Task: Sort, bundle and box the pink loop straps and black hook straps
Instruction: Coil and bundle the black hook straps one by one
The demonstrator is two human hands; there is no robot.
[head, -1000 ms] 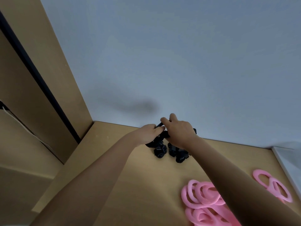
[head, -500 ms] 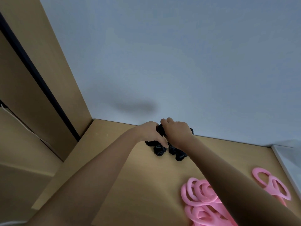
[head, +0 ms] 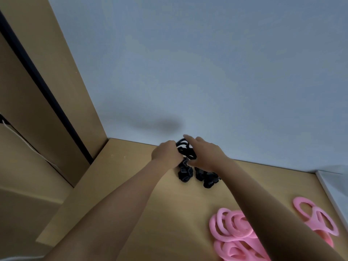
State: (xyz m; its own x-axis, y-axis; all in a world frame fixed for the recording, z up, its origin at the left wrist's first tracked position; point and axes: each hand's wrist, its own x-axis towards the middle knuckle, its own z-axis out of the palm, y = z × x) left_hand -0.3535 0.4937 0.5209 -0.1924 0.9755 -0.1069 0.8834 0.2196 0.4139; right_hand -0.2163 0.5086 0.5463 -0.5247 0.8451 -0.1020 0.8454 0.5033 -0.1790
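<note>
- At the table's far edge, the left hand grips one bundle of black straps.
- Right hand spreads wide, touching it.
- Two black clumps lie beneath; two pink piles lie nearer.

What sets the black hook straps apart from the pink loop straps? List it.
Colour: the black hook straps are dark, the pink loop straps bright. Place: the black straps lie by the wall, the pink straps nearer the person. Handling: the left hand grips a black strap, the right hand touches it; no hand is on the pink straps. Both lie on the wooden table.
</note>
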